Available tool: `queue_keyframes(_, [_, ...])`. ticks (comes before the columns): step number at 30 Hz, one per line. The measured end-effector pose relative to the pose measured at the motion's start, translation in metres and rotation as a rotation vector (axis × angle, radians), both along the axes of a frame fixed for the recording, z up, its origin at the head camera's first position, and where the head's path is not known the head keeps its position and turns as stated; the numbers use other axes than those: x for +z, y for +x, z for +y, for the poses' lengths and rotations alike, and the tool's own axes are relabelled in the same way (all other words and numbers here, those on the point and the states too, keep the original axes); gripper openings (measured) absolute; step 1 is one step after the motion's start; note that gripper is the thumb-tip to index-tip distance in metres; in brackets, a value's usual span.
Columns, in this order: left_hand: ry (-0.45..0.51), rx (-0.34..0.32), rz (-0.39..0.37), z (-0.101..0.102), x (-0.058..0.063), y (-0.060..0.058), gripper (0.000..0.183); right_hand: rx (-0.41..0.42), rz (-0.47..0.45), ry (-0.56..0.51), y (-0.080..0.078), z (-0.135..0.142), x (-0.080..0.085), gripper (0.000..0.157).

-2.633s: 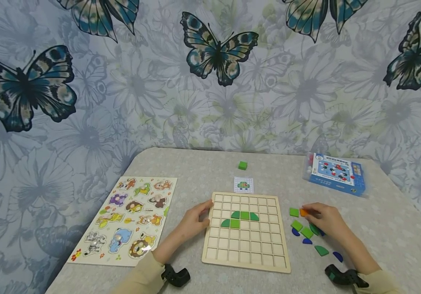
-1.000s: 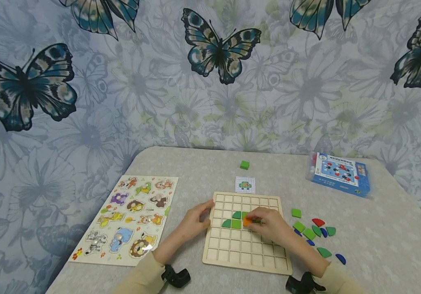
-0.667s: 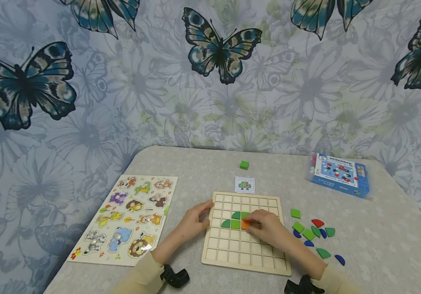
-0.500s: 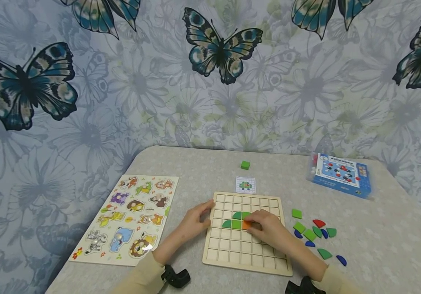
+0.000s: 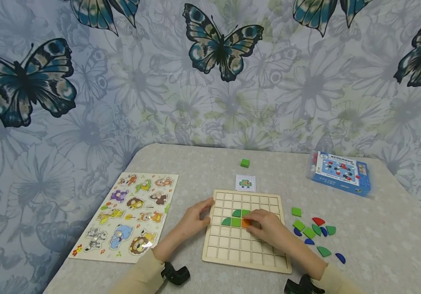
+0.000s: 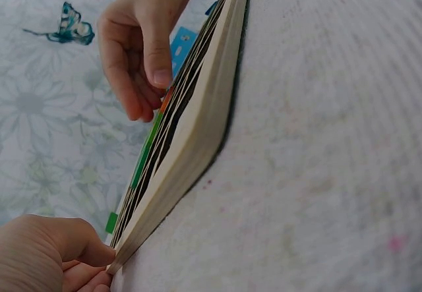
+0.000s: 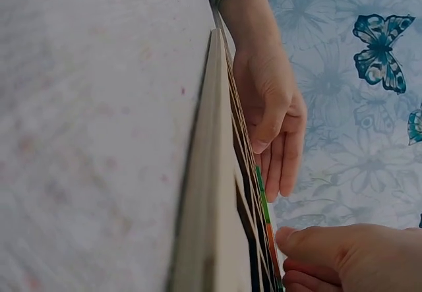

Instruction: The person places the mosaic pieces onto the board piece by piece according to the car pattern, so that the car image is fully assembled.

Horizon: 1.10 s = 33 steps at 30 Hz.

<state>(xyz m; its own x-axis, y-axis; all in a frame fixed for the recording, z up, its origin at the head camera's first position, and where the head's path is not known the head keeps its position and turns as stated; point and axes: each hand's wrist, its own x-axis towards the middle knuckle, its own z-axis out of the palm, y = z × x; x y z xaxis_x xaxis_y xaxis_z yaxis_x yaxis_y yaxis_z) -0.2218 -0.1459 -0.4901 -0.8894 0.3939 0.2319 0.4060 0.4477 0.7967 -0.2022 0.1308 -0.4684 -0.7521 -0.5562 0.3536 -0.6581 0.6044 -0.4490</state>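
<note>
In the head view a square wooden grid board [image 5: 247, 253] lies mid-table. My left hand [image 5: 194, 218] holds its left edge; the left wrist view shows the thumb and curled fingertips at the board's corner. Over the board's middle, my right hand [image 5: 269, 226] has thumb and fingertips on an orange square tile [image 5: 245, 223], which lies in a cell beside a green square tile [image 5: 236, 222]. A green quarter-round tile [image 5: 226, 221] sits left of that one. Above are another green quarter-round tile [image 5: 236, 213] and a green square [image 5: 245, 212]. The right hand hides the cells under it.
Right of the board lie loose green squares [image 5: 309, 232], blue half-rounds [image 5: 340, 258], green quarter-rounds [image 5: 323, 251] and a red piece [image 5: 319, 221]. Behind it are a pattern card [image 5: 245, 183] and green block [image 5: 245, 163]. An animal puzzle [image 5: 122, 220] lies left, a blue box [image 5: 339, 173] back right.
My right hand has carried the orange tile from the loose pieces at the right to the board's middle, where it has settled into a cell. The left hand has stayed at the board's edge.
</note>
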Motion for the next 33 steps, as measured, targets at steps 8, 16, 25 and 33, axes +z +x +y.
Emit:
queue_keyframes(8, [0.001, -0.005, 0.002, -0.001, 0.000, -0.001, 0.061, -0.026, -0.050, -0.085, 0.003, 0.015, 0.018, 0.027])
queue_keyframes(16, [-0.001, -0.008, -0.003, 0.000, 0.002, 0.000, 0.061, -0.181, 0.083, -0.074, 0.010, 0.066, 0.038, 0.029])
queue_keyframes(25, [0.005, -0.011, 0.002, -0.002, 0.001, -0.001, 0.061, -0.386, 0.186, -0.072, 0.016, 0.131, 0.044, 0.028])
queue_keyframes(33, [0.008, -0.001, 0.003, 0.000, 0.000, 0.000, 0.062, -0.471, 0.024, -0.051, 0.016, 0.154, 0.032, 0.029])
